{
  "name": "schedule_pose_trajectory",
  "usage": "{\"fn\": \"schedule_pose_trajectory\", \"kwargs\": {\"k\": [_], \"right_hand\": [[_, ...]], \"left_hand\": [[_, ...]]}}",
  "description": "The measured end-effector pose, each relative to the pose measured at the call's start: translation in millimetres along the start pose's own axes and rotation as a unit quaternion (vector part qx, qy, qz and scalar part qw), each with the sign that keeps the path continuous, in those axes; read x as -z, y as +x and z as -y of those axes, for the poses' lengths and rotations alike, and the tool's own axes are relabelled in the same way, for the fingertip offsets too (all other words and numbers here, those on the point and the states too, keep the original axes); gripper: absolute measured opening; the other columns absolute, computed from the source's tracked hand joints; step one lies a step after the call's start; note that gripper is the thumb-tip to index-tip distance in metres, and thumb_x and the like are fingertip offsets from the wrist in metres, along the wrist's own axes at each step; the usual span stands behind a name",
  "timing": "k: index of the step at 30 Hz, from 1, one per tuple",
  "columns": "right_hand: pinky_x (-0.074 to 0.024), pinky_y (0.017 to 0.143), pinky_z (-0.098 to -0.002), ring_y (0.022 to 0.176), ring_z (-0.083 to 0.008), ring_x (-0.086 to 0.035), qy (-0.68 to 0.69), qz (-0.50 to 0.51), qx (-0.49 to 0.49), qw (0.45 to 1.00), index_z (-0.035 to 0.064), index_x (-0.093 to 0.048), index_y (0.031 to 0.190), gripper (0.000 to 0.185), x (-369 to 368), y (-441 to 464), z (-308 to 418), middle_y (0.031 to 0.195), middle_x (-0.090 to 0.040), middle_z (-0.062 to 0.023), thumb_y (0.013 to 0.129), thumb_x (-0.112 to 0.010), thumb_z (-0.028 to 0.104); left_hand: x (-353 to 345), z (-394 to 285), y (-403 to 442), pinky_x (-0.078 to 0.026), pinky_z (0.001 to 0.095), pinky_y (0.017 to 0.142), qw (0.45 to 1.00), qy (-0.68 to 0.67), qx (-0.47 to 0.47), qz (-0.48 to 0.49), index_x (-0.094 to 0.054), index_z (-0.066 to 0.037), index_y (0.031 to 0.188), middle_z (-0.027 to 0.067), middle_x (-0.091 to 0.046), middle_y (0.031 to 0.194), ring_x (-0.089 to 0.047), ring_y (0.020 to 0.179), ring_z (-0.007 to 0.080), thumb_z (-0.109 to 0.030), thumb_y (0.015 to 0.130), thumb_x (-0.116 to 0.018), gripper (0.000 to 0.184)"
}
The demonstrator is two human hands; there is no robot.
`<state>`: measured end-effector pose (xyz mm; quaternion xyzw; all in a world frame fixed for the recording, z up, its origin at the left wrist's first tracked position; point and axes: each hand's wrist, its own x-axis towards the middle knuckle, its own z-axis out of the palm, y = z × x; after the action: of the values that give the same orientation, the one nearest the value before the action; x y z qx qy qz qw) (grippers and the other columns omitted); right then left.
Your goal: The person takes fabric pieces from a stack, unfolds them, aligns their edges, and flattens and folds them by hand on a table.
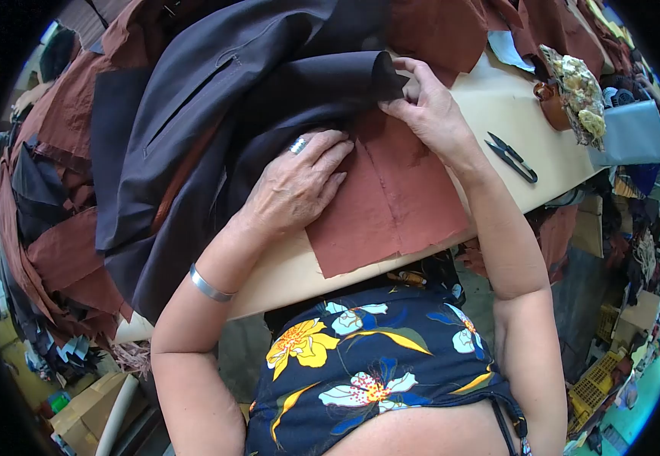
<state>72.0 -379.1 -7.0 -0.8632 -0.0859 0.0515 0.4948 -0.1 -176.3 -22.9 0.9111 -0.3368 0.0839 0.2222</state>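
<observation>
A dark garment (185,99) with a slit-like stitched opening lies bunched over the table's left and middle. My right hand (429,110) pinches the raised, folded edge of its dark cloth between thumb and fingers. Lower down, my left hand (299,182), with a ring on one finger, has its fingers curled on the dark cloth where it meets a reddish-brown fabric panel (402,190). That panel lies flat between my arms, with a seam running down it and its lower edge near the table's front edge. What the left fingertips grip is partly hidden.
Black thread snips (512,158) lie on the pale tabletop (490,99) right of my right hand. Beyond them stand a brown pot (552,106), a crumbly yellowish piece (579,95) and a grey-blue box (634,133). Reddish-brown cloth (64,197) is heaped at the left.
</observation>
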Motion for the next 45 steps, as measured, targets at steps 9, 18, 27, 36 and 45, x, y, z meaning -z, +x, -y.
{"fn": "schedule_pose_trajectory", "kwargs": {"k": [9, 18, 27, 36, 45], "right_hand": [[-0.0466, 0.070, -0.0396, 0.074, -0.0346, -0.060, -0.125, -0.121, 0.216, 0.961, 0.0040, -0.044, 0.123, 0.048, -14.5, -3.3, -21.1, 0.080, -0.062, -0.0178, 0.077, -0.056, -0.001], [-0.0452, 0.066, -0.0469, 0.074, -0.0428, -0.057, -0.179, -0.101, 0.187, 0.961, 0.0007, -0.045, 0.120, 0.045, -15.3, -7.9, -20.8, 0.079, -0.059, -0.0247, 0.076, -0.056, 0.000], [-0.0484, 0.068, -0.0468, 0.074, -0.0403, -0.059, -0.201, -0.103, 0.206, 0.952, 0.0013, -0.047, 0.119, 0.045, -9.8, 1.6, -18.9, 0.087, -0.061, -0.0221, 0.075, -0.055, 0.002], [-0.0442, 0.079, -0.0356, 0.087, -0.0277, -0.052, -0.306, -0.048, 0.374, 0.874, 0.0019, -0.056, 0.108, 0.034, -21.3, -46.7, -8.0, 0.092, -0.052, -0.0107, 0.074, -0.055, 0.007], [-0.0439, 0.081, -0.0357, 0.089, -0.0278, -0.051, -0.315, -0.037, 0.360, 0.878, -0.0045, -0.056, 0.107, 0.033, -32.6, -52.5, -9.8, 0.097, -0.050, -0.0144, 0.079, -0.052, 0.011]], "left_hand": [[1.0, 2.0, 2.4, -0.046, 0.0358, 0.090, 0.995, 0.077, -0.067, 0.011, -0.054, -0.002, 0.117, 0.0130, -0.050, 0.120, -0.052, 0.109, 0.0287, -0.009, 0.082, -0.058, 0.036], [10.0, 3.7, 7.5, -0.042, 0.0364, 0.095, 0.988, 0.082, -0.109, 0.075, -0.052, -0.002, 0.120, 0.0140, -0.048, 0.127, -0.047, 0.115, 0.0275, -0.006, 0.084, -0.050, 0.037], [6.8, 9.2, 8.1, -0.043, 0.0378, 0.092, 0.993, 0.092, -0.055, 0.054, -0.057, -0.010, 0.118, 0.0137, -0.047, 0.129, -0.049, 0.113, 0.0308, -0.010, 0.086, -0.051, 0.033], [20.8, 23.4, 32.8, -0.045, 0.0361, 0.088, 0.998, -0.038, 0.039, 0.032, -0.060, -0.007, 0.112, 0.0123, -0.054, 0.119, -0.055, 0.105, 0.0306, -0.008, 0.086, -0.052, 0.027], [14.8, 60.7, 73.4, -0.044, 0.0360, 0.089, 0.963, 0.241, -0.008, -0.117, -0.058, -0.004, 0.112, 0.0106, -0.053, 0.119, -0.054, 0.104, 0.0282, -0.016, 0.086, -0.054, 0.029]]}}
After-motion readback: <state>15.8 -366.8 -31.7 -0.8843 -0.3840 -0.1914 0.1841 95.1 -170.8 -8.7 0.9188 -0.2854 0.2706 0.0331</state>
